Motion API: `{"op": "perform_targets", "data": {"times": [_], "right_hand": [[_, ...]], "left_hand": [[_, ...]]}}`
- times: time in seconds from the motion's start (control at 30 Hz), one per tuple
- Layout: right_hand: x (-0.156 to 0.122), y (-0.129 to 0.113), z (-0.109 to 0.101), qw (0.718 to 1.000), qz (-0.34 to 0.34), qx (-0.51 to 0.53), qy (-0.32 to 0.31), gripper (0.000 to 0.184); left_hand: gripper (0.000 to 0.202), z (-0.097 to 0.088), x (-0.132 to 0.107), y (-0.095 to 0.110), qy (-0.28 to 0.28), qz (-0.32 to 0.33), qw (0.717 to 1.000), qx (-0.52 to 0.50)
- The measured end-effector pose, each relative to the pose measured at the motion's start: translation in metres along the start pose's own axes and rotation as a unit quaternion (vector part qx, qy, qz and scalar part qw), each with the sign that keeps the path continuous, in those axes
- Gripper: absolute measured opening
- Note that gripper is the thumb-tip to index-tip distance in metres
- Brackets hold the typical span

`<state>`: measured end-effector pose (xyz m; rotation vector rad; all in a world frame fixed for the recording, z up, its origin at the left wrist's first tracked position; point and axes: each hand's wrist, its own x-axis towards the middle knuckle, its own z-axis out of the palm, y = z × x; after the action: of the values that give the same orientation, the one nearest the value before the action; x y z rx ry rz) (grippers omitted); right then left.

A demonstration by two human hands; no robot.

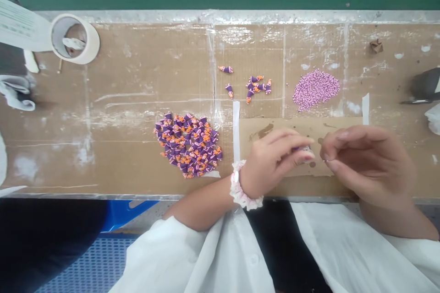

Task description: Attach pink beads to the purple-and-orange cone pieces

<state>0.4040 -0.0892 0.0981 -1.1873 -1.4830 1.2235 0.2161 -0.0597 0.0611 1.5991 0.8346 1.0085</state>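
My left hand point(273, 160) pinches a tiny purple piece point(304, 149) between thumb and fingertips, just above a small cardboard sheet point(299, 123). My right hand point(364, 162) is curled close beside it, thumb and forefinger pressed together a little to the right of the piece; what they hold is too small to make out. A big heap of purple and orange figures point(188, 145) lies left of my left wrist. Several more of those figures point(252, 85) lie scattered farther back. A pile of small pink pieces point(315, 88) sits behind my right hand.
A roll of white tape point(76, 39) stands at the back left, beside paper point(20, 25) and white cloth point(15, 91). A dark object point(424, 86) lies at the right edge. The cardboard-covered bench point(120, 114) ends at a metal rim near my body. A green surface runs behind.
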Motion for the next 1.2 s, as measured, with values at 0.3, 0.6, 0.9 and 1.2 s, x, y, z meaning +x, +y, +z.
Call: {"op": "perform_targets", "data": {"times": [0.3, 0.6, 0.9, 1.2], "right_hand": [[-0.004, -0.002, -0.005, 0.956, 0.021, -0.284, -0.073, 0.034], [-0.010, 0.009, 0.006, 0.895, -0.008, -0.416, -0.161, 0.031], [-0.015, -0.002, 0.004, 0.948, 0.048, -0.316, -0.008, 0.027], [-0.008, -0.001, 0.014, 0.982, -0.066, -0.158, 0.084, 0.030]], "left_hand": [[0.034, 0.002, 0.005, -0.008, 0.062, -0.193, 0.943, -0.263], [0.023, 0.001, 0.011, -0.008, 0.076, -0.279, 0.875, -0.389], [0.030, 0.002, 0.012, -0.007, 0.056, -0.310, 0.845, -0.431], [0.027, 0.013, 0.006, -0.003, 0.007, -0.411, 0.741, -0.531]]}}
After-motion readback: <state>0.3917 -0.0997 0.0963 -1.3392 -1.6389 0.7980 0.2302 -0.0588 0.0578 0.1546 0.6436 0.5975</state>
